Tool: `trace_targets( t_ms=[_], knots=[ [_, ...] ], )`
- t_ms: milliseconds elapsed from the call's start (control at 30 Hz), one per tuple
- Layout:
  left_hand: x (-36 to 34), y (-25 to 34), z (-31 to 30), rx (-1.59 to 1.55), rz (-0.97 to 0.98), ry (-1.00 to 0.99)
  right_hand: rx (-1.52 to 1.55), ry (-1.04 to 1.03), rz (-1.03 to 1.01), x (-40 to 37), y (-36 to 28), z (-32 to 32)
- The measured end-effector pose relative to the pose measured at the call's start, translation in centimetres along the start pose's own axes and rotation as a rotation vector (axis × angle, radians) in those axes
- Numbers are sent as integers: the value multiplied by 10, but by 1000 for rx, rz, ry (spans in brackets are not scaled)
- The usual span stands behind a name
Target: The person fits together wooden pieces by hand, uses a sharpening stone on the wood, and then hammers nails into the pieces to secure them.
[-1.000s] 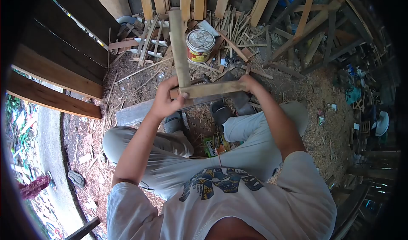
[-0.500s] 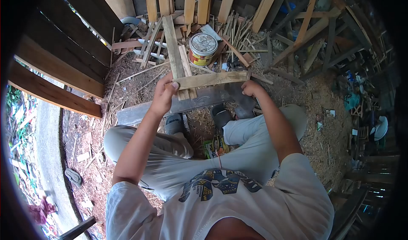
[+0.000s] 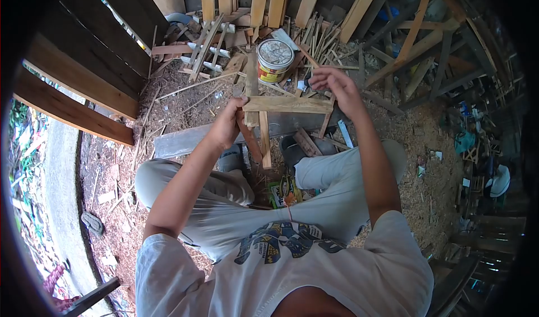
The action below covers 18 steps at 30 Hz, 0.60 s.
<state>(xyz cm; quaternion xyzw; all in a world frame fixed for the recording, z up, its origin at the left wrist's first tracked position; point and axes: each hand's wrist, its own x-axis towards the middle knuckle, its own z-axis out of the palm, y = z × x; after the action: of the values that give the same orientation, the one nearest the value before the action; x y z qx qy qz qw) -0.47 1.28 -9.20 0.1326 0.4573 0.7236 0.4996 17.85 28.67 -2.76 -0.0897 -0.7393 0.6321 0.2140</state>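
Observation:
My left hand [image 3: 229, 123] pinches the left end of a short wooden plank [image 3: 289, 104], which lies crosswise in front of me. Fingers spread, my right hand [image 3: 341, 92] hovers by the plank's right end and grips nothing. A longer wooden slat [image 3: 252, 80] runs behind the plank near my left hand. Below it, a narrow wood strip [image 3: 265, 143] points toward my feet, beside a reddish-brown strip [image 3: 249, 135] close to my left fingers. Under these pieces rests a wide grey board [image 3: 182, 142].
A paint bucket [image 3: 274, 61] with a splattered lid stands just beyond the plank. Thin offcuts [image 3: 323, 39] are heaped behind it, with upright boards [image 3: 275, 2] at the back. A green packet [image 3: 279, 195] lies between my legs. Slatted planks [image 3: 84, 95] flank the left side.
My right hand has come off the plank's right end, rising with fingers opened. The plank has moved slightly right, and the strips beneath it lie differently, with a reddish-brown one now showing.

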Motion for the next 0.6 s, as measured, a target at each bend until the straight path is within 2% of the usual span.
trace_targets(
  t_ms=[67, 100, 133, 200, 300, 367, 467, 533, 600],
  knots=[
    [3, -6, -7, 27, -25, -59, -262, -260, -166, -7, -7, 5],
    [1, -5, -4, 27, -28, -56, -318, -307, -200, -9, -12, 9],
    [0, -6, 0, 53, -52, -42, -315, -309, -198, -12, -17, 13],
    [-2, -6, 1, 80, -78, -26, -505, -404, -121, -17, -26, 20],
    [-2, -9, 3, 103, -138, -65, -554, -445, -75, -15, -16, 23],
    [-1, -10, 8, 149, -215, 56, -577, -474, -30, -13, -10, 24],
    [-2, -7, 10, 135, -222, -10, -629, -534, -149, -11, -2, 25],
    [1, -13, 4, 133, -234, -9, -626, -524, -44, -9, 1, 27],
    [1, -14, 2, 127, -245, -10, -613, -542, -46, -5, 1, 27]
  ],
)
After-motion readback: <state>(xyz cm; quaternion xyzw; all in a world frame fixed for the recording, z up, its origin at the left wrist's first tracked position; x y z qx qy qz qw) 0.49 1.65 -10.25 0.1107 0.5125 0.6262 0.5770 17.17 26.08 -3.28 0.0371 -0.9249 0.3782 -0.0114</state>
